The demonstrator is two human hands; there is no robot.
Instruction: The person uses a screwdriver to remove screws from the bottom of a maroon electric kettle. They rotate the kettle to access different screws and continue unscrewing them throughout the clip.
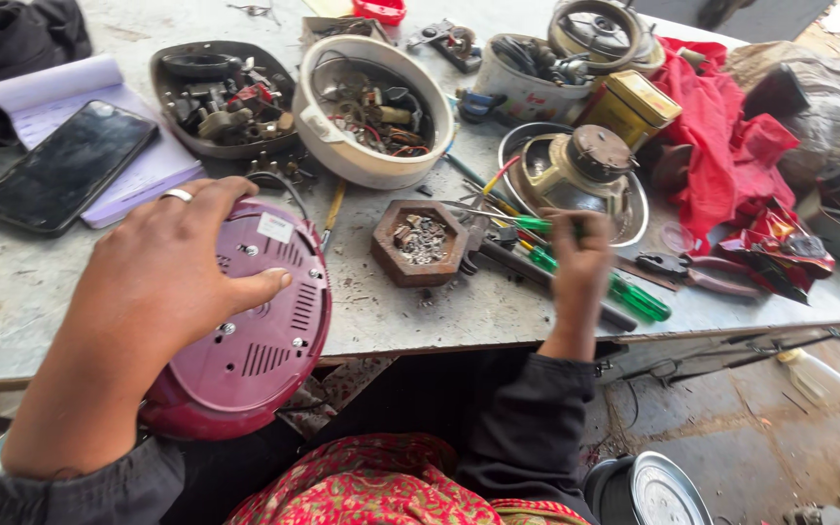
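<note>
Maroon round appliance [245, 340] lies upside down, overhanging the near edge of the table [420, 311], under the left hand [172, 272], whose spread fingers press flat on its vented base. Well to its right, the right hand [580, 258] closes around a green-handled screwdriver [624, 292] just beside a wooden dish [418, 243] of screws.

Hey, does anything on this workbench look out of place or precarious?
Yes: the maroon appliance base lies upside down and overhangs the table edge, steadied only by the left hand. The right hand reaches among the green-handled screwdrivers.
</note>
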